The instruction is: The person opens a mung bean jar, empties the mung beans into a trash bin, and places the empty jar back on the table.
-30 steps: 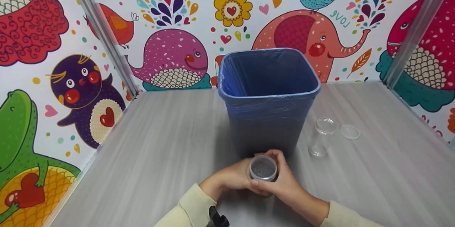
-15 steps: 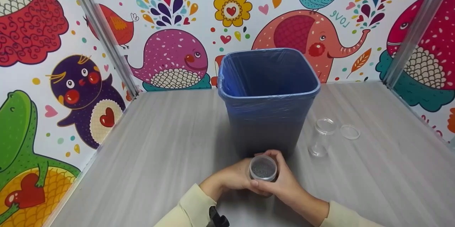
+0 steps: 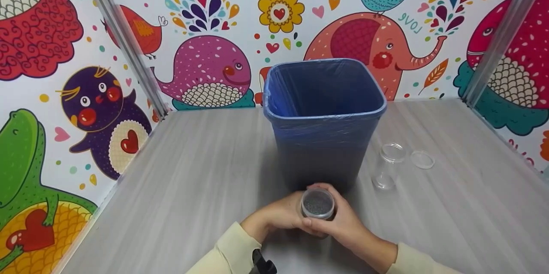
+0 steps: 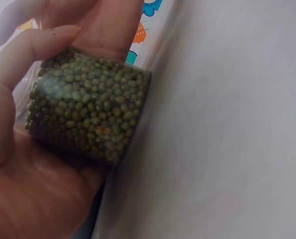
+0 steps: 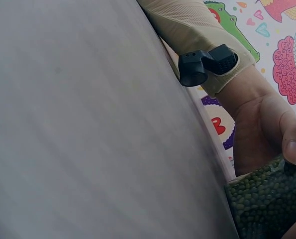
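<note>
A clear jar [image 3: 318, 203] filled with small green beans, which look like mung beans, stands upright between both hands at the front of the table. My left hand [image 3: 281, 213] grips its left side. From the right, my right hand [image 3: 346, 222] curls round it, thumb at the near side and fingers at the far side. The left wrist view shows the beans [image 4: 90, 104] through the jar's wall. In the right wrist view the left thumb [image 5: 293, 149] lies on the jar. Whether a lid covers the jar I cannot tell.
Just behind the hands stands a tall blue bin [image 3: 324, 149] lined with a clear bag. To its right are an empty clear jar [image 3: 388, 167] and a round clear lid [image 3: 422, 159] lying flat. Patterned walls [image 3: 206, 72] enclose the grey table [image 3: 193, 171].
The right hand's fingers have shifted slightly on the far side of the jar. Jar, left hand, bin and the things at the right stay in place.
</note>
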`<state>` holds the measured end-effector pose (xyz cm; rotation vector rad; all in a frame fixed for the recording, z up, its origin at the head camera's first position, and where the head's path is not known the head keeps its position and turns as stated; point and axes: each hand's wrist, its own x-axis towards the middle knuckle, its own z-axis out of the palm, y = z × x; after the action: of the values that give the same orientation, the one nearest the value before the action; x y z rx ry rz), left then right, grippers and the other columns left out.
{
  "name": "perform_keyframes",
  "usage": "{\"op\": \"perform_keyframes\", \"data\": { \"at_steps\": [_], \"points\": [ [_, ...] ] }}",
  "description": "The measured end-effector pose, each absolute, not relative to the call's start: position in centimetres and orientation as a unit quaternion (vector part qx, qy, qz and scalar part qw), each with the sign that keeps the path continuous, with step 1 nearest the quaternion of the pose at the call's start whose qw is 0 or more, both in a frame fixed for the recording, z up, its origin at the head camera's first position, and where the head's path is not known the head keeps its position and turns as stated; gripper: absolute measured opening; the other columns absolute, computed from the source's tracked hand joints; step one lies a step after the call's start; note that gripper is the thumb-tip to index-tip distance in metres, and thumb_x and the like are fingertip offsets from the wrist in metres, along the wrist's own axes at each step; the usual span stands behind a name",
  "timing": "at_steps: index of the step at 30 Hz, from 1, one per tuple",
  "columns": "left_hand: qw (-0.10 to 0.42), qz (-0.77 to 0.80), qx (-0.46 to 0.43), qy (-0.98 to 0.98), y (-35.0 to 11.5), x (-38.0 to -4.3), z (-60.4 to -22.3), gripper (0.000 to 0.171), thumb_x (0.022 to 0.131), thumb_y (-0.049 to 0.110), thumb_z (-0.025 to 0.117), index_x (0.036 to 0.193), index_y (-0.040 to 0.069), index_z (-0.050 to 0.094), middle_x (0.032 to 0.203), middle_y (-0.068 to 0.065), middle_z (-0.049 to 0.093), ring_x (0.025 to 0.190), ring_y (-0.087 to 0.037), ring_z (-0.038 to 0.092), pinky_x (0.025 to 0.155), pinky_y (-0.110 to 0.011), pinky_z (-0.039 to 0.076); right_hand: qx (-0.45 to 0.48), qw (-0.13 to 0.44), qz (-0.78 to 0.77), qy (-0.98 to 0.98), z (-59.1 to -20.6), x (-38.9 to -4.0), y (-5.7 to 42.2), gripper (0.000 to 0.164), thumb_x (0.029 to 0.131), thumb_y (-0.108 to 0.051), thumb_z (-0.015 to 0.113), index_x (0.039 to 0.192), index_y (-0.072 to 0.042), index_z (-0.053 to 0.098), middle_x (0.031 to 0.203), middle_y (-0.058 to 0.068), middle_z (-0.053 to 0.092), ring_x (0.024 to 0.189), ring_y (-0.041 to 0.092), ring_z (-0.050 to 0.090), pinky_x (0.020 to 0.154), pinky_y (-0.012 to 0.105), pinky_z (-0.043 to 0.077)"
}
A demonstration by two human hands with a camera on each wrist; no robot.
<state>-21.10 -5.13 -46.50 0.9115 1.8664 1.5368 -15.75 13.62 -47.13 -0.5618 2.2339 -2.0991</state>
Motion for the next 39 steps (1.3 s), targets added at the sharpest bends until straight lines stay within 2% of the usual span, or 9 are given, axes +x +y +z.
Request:
{"op": "perform_keyframes", "data": {
  "at_steps": [7, 18, 23, 29, 39],
  "points": [
    [0.283, 0.57, 0.328, 0.698, -5.2, -21.14, -46.44, 0.061, 0.081, 0.001, 0.088, 0.137, 0.017, 0.068, 0.121, 0.013, 0.073, 0.112, -0.007, 0.068, 0.104, -0.025, 0.05, -0.19, 0.024, -0.677, 0.711, -47.04, -15.81, 13.6, 0.069, 0.082, -0.009, 0.09, 0.141, -0.002, 0.056, 0.142, 0.016, 0.06, 0.127, 0.024, 0.057, 0.109, 0.031, 0.043],
    [0.274, 0.567, 0.328, 0.704, -5.11, -21.13, -46.35, 0.063, 0.079, 0.001, 0.089, 0.136, 0.018, 0.068, 0.12, 0.014, 0.073, 0.112, -0.006, 0.068, 0.105, -0.025, 0.049, -0.191, 0.014, -0.672, 0.715, -46.91, -15.71, 13.58, 0.07, 0.081, -0.009, 0.091, 0.142, -0.004, 0.057, 0.142, 0.016, 0.06, 0.128, 0.021, 0.058, 0.109, 0.029, 0.042],
    [0.27, 0.566, 0.325, 0.708, -5.12, -21.09, -46.36, 0.066, 0.078, 0.001, 0.09, 0.138, 0.018, 0.066, 0.121, 0.015, 0.072, 0.112, -0.005, 0.066, 0.106, -0.024, 0.047, -0.183, 0.011, -0.679, 0.711, -46.95, -15.65, 13.54, 0.075, 0.079, -0.007, 0.092, 0.143, -0.003, 0.053, 0.146, 0.015, 0.058, 0.13, 0.019, 0.057, 0.11, 0.026, 0.041],
    [0.275, 0.571, 0.32, 0.704, -5.17, -21.02, -46.33, 0.063, 0.079, 0.002, 0.089, 0.136, 0.018, 0.066, 0.122, 0.014, 0.072, 0.112, -0.006, 0.066, 0.105, -0.024, 0.048, -0.162, 0.004, -0.692, 0.703, -46.91, -15.59, 13.45, 0.075, 0.076, -0.003, 0.092, 0.137, 0.001, 0.047, 0.143, 0.015, 0.059, 0.128, 0.015, 0.058, 0.11, 0.023, 0.04],
    [0.269, 0.563, 0.313, 0.716, -5.1, -20.86, -46.21, 0.065, 0.077, 0.003, 0.092, 0.135, 0.019, 0.067, 0.121, 0.014, 0.072, 0.113, -0.005, 0.066, 0.106, -0.024, 0.047, -0.15, 0.018, -0.697, 0.701, -46.78, -15.48, 13.39, 0.073, 0.078, -0.003, 0.091, 0.133, 0.001, 0.042, 0.145, 0.017, 0.057, 0.133, 0.021, 0.055, 0.112, 0.024, 0.038]
  ]
}}
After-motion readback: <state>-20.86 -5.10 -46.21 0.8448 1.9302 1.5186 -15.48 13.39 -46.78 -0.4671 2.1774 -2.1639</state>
